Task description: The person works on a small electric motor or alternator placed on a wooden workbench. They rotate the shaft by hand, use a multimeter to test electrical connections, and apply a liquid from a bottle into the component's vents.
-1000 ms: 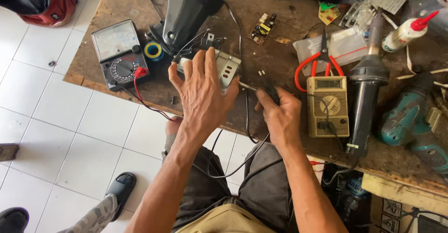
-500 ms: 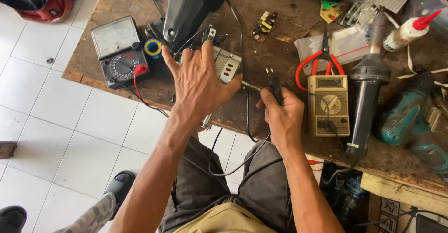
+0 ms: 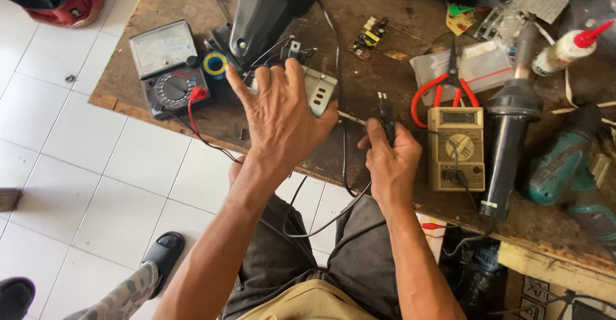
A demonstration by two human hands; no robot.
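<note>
My left hand (image 3: 279, 115) rests with fingers spread over a small grey socket block (image 3: 319, 91) on the wooden workbench (image 3: 359, 147). My right hand (image 3: 391, 160) grips a black two-pin plug (image 3: 385, 111), pins pointing up and away, just right of the block. The plug's black cable (image 3: 333, 214) droops off the bench edge over my lap. A thin metal probe (image 3: 351, 118) lies between the two hands.
An analog multimeter (image 3: 168, 67) with a red lead lies at the left, beside a blue-yellow tape roll (image 3: 215, 65) and a dark housing (image 3: 263, 9). A yellow multimeter (image 3: 457, 147), red-handled pliers (image 3: 449, 89), a heat gun (image 3: 510, 121), a teal drill (image 3: 564, 160) and a glue bottle (image 3: 564, 47) crowd the right.
My left hand has slid forward onto the grey socket block. My right hand has raised the plug and brought it closer to the block.
</note>
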